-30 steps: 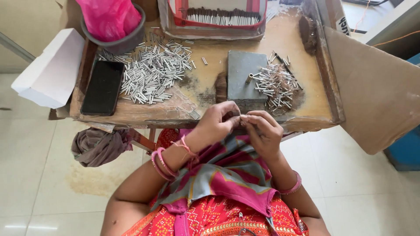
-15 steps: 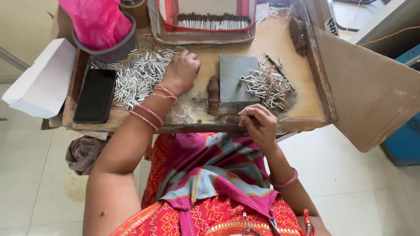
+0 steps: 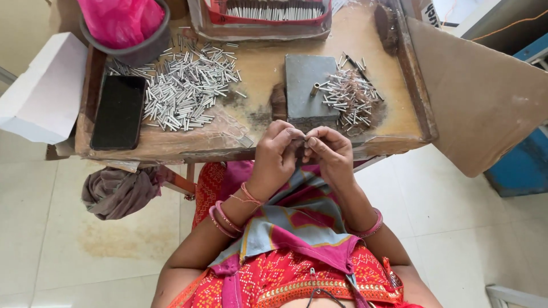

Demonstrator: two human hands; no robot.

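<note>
both hands meet at the counter (image 3: 260, 74) edge

left hand (image 3: 277, 157) and right hand (image 3: 330, 153) pinch closed on one small metal tube (image 3: 306, 140); pile of tubes (image 3: 182, 94) lies well apart.

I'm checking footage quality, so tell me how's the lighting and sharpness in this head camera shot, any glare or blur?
Head view: soft, even daylight, no harsh shadows; the silver tubes glint mildly; the white box is bright but not blown out; left hand and right hand are sharp; wide-angle bending at the edges.

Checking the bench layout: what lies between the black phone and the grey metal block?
In the head view, a heap of small silver tubes lies between the black phone and the grey metal block.
</note>
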